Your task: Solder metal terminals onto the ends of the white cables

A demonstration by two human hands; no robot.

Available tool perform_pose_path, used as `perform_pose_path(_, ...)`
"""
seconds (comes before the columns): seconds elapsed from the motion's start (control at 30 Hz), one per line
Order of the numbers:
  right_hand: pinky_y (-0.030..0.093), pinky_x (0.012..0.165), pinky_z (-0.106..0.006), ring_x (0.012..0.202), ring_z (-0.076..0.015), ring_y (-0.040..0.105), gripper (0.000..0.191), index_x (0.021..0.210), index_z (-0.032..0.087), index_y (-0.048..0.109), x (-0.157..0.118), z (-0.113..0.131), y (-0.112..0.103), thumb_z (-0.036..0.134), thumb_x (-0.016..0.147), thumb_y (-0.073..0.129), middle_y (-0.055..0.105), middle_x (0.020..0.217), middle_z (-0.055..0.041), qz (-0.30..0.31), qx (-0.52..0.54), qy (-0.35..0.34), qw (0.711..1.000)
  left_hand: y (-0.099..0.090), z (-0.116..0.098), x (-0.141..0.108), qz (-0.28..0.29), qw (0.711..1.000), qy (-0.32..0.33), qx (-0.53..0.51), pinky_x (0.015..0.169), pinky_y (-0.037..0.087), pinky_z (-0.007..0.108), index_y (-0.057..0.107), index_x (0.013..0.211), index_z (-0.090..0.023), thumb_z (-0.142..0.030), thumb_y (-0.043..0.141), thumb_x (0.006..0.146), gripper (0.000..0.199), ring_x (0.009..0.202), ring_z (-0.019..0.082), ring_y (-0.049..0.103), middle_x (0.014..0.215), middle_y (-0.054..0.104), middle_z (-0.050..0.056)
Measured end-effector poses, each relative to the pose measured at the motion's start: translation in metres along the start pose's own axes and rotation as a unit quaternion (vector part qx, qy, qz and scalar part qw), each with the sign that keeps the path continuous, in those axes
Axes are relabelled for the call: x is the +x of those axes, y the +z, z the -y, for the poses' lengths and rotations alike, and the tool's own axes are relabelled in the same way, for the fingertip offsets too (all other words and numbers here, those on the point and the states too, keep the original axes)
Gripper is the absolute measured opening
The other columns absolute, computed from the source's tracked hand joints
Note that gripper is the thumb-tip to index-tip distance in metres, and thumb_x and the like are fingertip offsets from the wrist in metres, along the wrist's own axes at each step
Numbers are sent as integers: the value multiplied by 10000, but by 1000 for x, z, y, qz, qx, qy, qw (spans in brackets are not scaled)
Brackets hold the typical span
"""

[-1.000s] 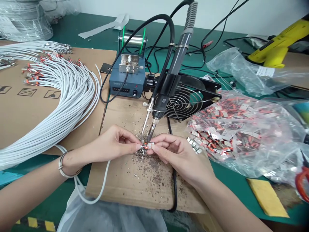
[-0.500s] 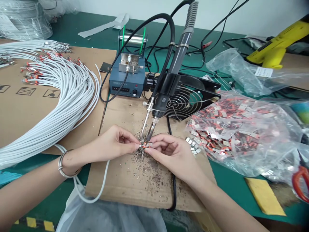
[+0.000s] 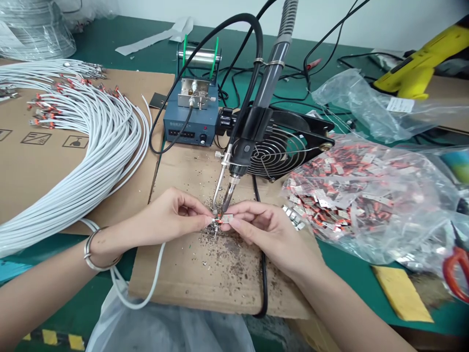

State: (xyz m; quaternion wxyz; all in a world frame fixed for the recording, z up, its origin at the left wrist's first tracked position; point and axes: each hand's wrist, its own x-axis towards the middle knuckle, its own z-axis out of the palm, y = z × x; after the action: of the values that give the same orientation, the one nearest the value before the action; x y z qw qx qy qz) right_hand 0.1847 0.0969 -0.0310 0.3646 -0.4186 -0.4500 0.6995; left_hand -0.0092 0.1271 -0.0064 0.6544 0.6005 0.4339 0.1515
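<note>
My left hand (image 3: 179, 215) pinches the end of a white cable (image 3: 156, 278), whose length loops down below my wrist. Between finger and thumb, my right hand (image 3: 264, 227) grips a small orange-and-metal connector (image 3: 226, 219). The two parts meet under the tip of a mounted soldering iron (image 3: 229, 195). Beside that tip, a thin metal solder feed tube (image 3: 219, 186) comes down to the same spot. Fingertips partly hide the joint, so I cannot tell whether the iron touches it.
Specks of solder litter the cardboard (image 3: 176, 283). A blue solder feeder (image 3: 188, 122) and a black fan (image 3: 271, 154) stand behind. Bundled white cables (image 3: 98, 161) lie left. Bagged connectors (image 3: 351, 190), a yellow sponge (image 3: 401, 293) and red-handled scissors (image 3: 454, 274) lie right.
My right thumb and fingers have shifted slightly right along the connector, leaving more of its metal plate in sight. My left hand keeps its pinch. The whole view has moved slightly.
</note>
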Motion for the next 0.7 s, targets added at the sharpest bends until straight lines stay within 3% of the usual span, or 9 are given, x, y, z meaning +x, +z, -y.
perform_pose_path(0.17,446,611,-62,685,-29,612,103,858,141,601,-1,1,-2,196,771,616,666,758,-22,-2,8,14,1000,0,-2,0,1,1000,2,10,474,310,141,671,830,-82,-266,573,770,217,537,41,400,664,592,27)
perform_pose_path(0.33,450,600,-94,673,-48,610,109,849,149,597,-1,0,1,209,760,618,662,736,-29,-14,-14,9,1000,0,-1,0,-2,1000,-3,15,472,305,139,667,824,-77,-261,571,768,215,540,39,400,671,594,26)
perform_pose_path(0.53,377,457,-172,525,-75,508,193,782,139,604,-2,-8,9,265,659,683,614,648,-37,-105,-148,-34,983,1,1,0,-6,999,-19,37,518,344,151,663,841,-66,-244,569,762,216,571,50,436,690,603,30)
perform_pose_path(0.7,347,451,-179,509,-77,481,196,769,132,607,-1,-11,10,240,633,699,603,630,-39,-110,-152,-25,982,1,0,0,-5,999,-27,33,547,364,156,663,846,-67,-242,570,759,217,600,57,458,703,606,31)
